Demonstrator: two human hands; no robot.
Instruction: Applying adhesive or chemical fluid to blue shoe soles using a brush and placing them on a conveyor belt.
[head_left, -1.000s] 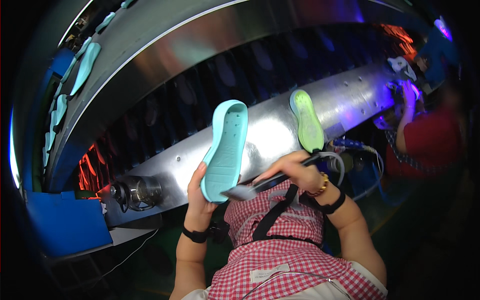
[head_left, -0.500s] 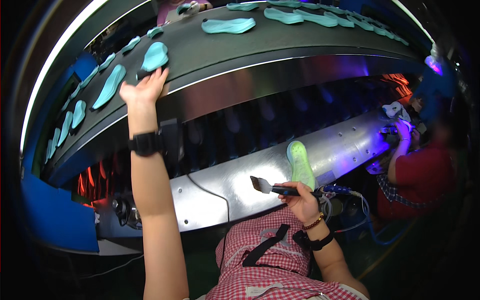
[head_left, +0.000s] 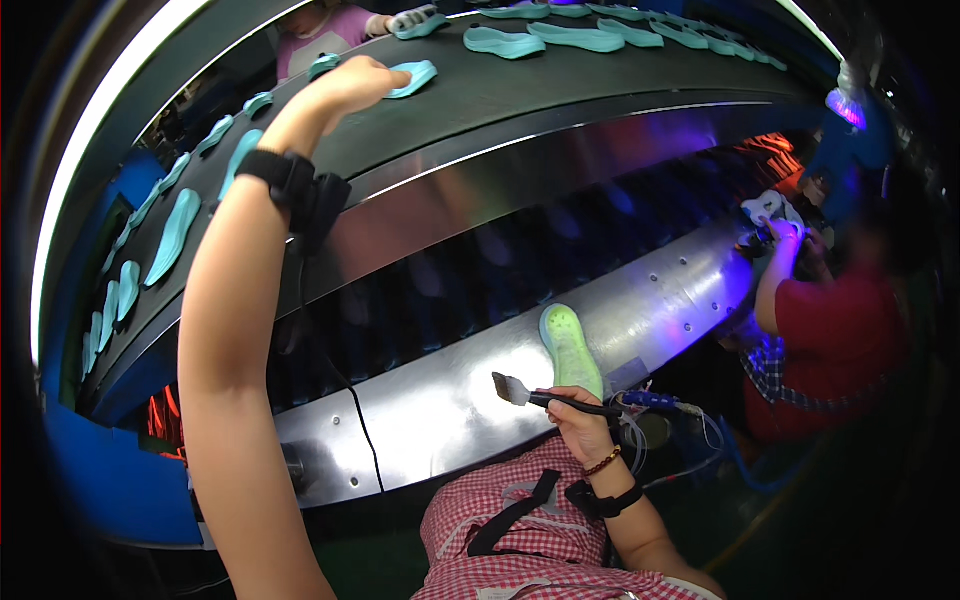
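Observation:
My left hand reaches over the dark belt, its fingers closed at the near end of a teal shoe sole. The fingertips overlap the sole, and the back of the hand hides part of the grip. Lower down, my right hand is closed around the black handle of a flat brush, whose bristles point left. Just beyond that hand, a yellow-green shoe sole lies on the metal ledge; the right hand and brush handle cover its near end.
More teal soles lie along the curved belt. Across it, a person's gloved hand touches another sole. At right, a person in red handles a white shoe under violet light. Hoses hang beside my right hand.
My left hand has moved farther over the belt and to the right, from open fingers to closed at a teal sole. My right hand keeps hold of the brush. The view has shifted slightly.

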